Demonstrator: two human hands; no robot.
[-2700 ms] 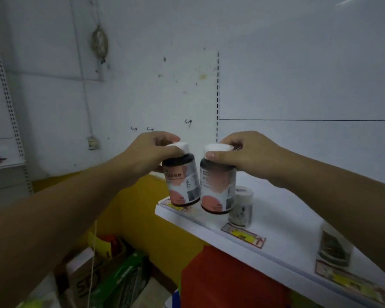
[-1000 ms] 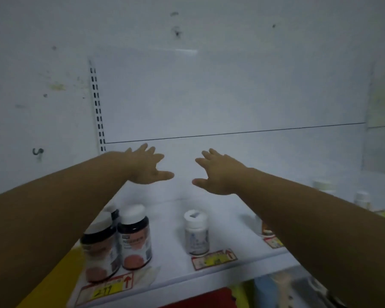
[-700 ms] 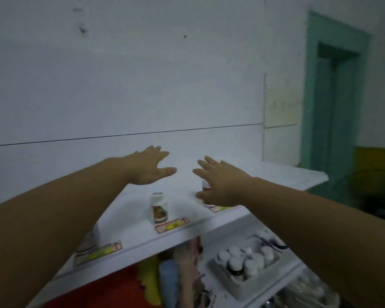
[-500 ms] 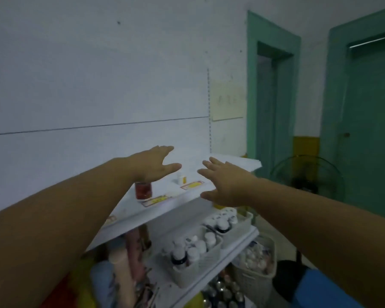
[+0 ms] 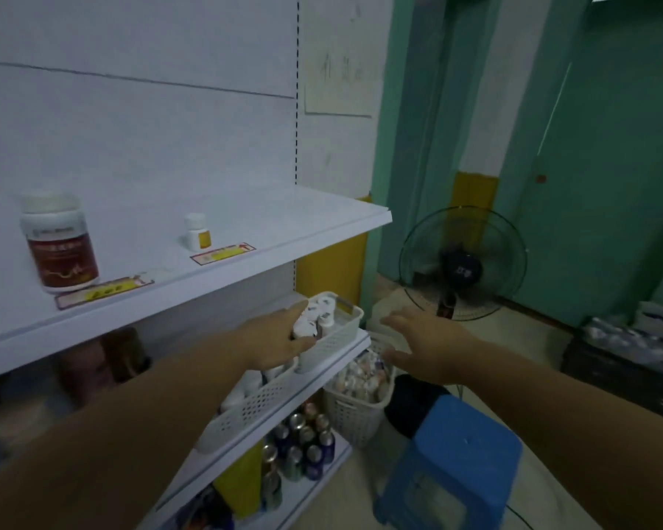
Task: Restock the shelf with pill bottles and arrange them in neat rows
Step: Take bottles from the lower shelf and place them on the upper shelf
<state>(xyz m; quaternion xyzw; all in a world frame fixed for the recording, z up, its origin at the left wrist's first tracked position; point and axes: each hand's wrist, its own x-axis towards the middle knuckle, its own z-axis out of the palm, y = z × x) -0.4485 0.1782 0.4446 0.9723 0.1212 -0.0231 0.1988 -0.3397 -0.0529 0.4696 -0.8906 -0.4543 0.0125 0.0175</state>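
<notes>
My left hand [image 5: 274, 340] reaches into a white perforated basket [image 5: 339, 332] on the lower shelf. Its thumb and fingers close around a white-capped pill bottle [image 5: 306, 326] among several others there. My right hand [image 5: 427, 346] hovers open to the right of the basket, fingers spread, holding nothing. On the upper white shelf [image 5: 245, 267] stand a large red-labelled bottle [image 5: 60, 242] at the left and a small white bottle with a yellow label [image 5: 198, 232] further right, each behind a price tag.
A second white basket [image 5: 253, 409] sits nearer me on the lower shelf. Cans [image 5: 303, 441] fill the shelf below. On the floor stand a white basket of bottles [image 5: 355, 405], a blue stool [image 5: 452, 460] and a fan [image 5: 462, 262] by green doors.
My view has swung right and down from the upper shelf. Both hands dropped from above the shelf; the left went into the basket, the right stays open beside it.
</notes>
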